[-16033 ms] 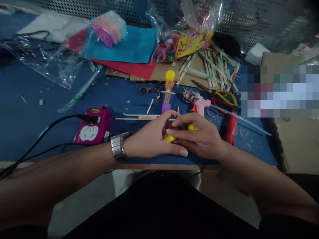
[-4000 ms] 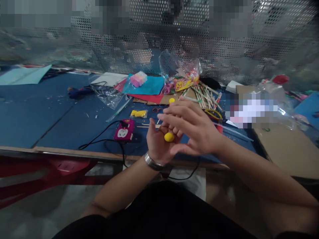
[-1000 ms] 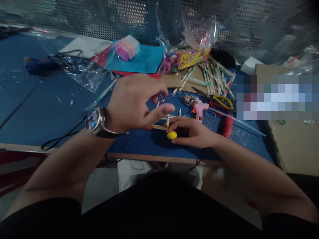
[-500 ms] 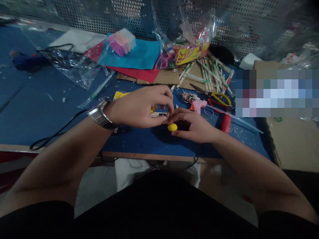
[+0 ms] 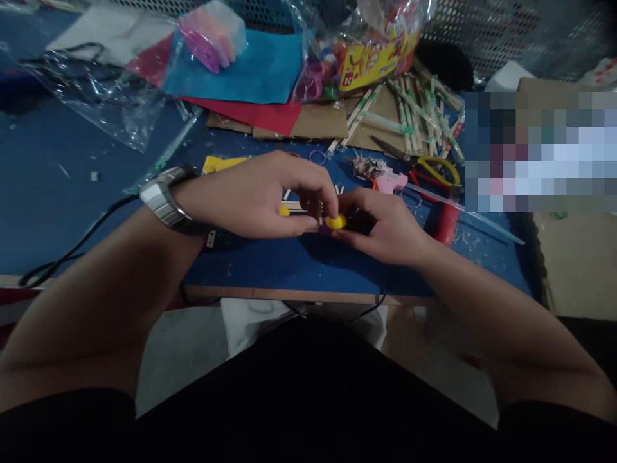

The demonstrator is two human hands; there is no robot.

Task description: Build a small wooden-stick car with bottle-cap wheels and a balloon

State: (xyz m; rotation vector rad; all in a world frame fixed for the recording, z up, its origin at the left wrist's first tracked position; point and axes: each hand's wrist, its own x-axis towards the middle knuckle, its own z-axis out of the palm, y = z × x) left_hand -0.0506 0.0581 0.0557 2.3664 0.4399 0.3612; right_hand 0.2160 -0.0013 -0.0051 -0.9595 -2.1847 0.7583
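A small frame of thin wooden sticks [image 5: 299, 206] lies low over the blue table, partly hidden under my left hand [image 5: 270, 196]. My left thumb and bent fingers close around its right end, and the index fingertip reaches the yellow ball [image 5: 336, 222]. My right hand [image 5: 385, 225] pinches that ball, which looks like soft clay, between thumb and fingers. It sits against a dark purple piece [image 5: 324, 226] at the frame's right end. A second yellow piece [image 5: 284, 211] shows beneath my left palm.
Beyond my right hand lie a pink glue gun [image 5: 391, 182], yellow-and-red-handled pliers [image 5: 441, 168] and a red cylinder [image 5: 448, 224]. Farther back are bundled wooden sticks [image 5: 414, 119], a blue sheet [image 5: 270, 67] and a yellow-labelled plastic bag [image 5: 376, 61]. Cardboard [image 5: 573, 257] stands at right.
The yellow ball has moved up against the stick frame's right end, the right hand with it. A purple piece now shows beside it. The whole view has shifted slightly.
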